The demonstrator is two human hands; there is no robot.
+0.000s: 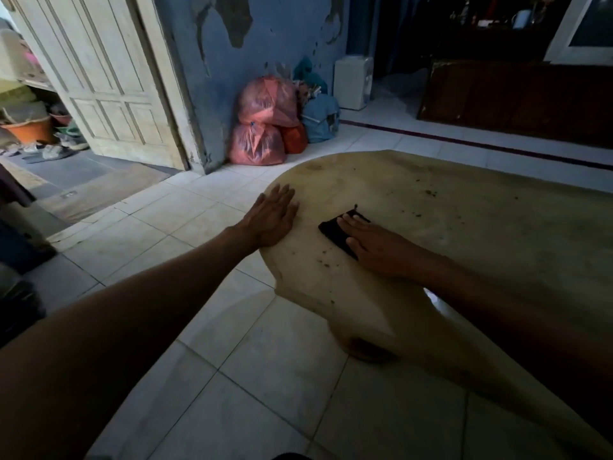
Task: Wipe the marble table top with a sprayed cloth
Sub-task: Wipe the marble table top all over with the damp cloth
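Note:
The beige marble table top (pixel 464 234) fills the right half of the view, with dark crumbs (pixel 323 257) scattered over it. A dark folded cloth (pixel 335 232) lies near the table's left end. My right hand (pixel 374 247) presses flat on the cloth with straight fingers. My left hand (pixel 273 217) rests flat on the table's left rim, fingers straight, a little apart from the cloth.
White tiled floor (pixel 205 247) surrounds the table. Red and blue plastic bags (pixel 265 127) are piled against the blue wall behind. A pale wooden door (pixel 99 81) stands at left, a white appliance (pixel 353 81) and a dark cabinet (pixel 517 97) at the back right.

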